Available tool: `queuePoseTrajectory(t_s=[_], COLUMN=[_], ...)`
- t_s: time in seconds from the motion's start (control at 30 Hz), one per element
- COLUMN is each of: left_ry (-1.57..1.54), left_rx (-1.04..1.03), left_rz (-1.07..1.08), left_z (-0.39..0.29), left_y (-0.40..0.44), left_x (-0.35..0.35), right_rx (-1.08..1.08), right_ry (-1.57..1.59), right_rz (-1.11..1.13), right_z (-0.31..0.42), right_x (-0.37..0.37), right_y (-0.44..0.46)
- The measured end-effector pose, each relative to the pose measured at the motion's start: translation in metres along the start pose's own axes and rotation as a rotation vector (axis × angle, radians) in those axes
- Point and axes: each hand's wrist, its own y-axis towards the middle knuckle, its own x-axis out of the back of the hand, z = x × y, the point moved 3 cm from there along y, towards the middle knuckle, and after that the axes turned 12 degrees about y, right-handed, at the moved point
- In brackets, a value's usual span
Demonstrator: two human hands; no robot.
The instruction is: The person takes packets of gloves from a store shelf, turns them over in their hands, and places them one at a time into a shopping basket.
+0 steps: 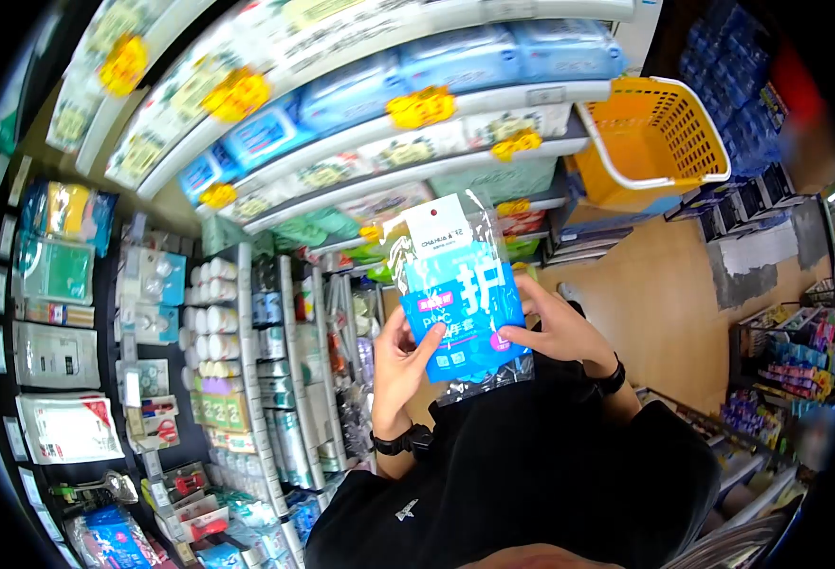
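Observation:
A blue and clear plastic packet of PVC gloves (465, 332) is held up in front of my chest, its printed face toward me and its white header card at the top. My left hand (400, 362) grips its left edge, with the thumb lying across the front. On the opposite edge my right hand (566, 329) has its thumb pressed on the front near the lower corner. The other fingers of both hands are mostly hidden behind the packet. Each wrist wears a black band.
Shelves of blue tissue packs (351, 90) with yellow price tags curve ahead. A yellow basket (659, 133) sits at their right end. Hanging packets (62, 275) and white rolled goods (213, 322) line the left. Wooden floor (654, 303) and another display rack (787, 360) lie to the right.

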Motion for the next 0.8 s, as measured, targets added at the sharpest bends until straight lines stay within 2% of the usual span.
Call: queuePoseTrajectory(t_s=[0.1, 0.2, 0.27, 0.43, 0.53, 0.63, 0.8], left_ry=[0.01, 0.058, 0.015, 0.071, 0.087, 0.072, 0.095], left_rx=[0.003, 0.017, 0.059, 0.086, -0.04, -0.033, -0.024], left_rz=[0.025, 0.066, 0.056, 0.196, 0.236, 0.175, 0.231], left_z=[0.003, -0.01, -0.016, -0.028, -0.026, -0.034, -0.037], left_y=[0.052, 0.09, 0.112, 0.161, 0.188, 0.209, 0.226], left_x=[-0.076, -0.153, -0.206, -0.312, -0.355, -0.378, -0.401], right_rx=[-0.087, -0.191, -0.171, -0.139, -0.133, -0.023, -0.138], right_ry=[0.23, 0.104, 0.166, 0.133, 0.187, 0.207, 0.218], right_rz=[0.074, 0.063, 0.05, -0.084, -0.178, -0.281, -0.264], right_z=[-0.007, 0.0, 0.01, 0.026, 0.009, 0.009, -0.001], right_x=[0.088, 0.177, 0.231, 0.341, 0.385, 0.411, 0.447], right_y=[-0.001, -0.011, -0.02, -0.046, -0.049, -0.041, -0.05])
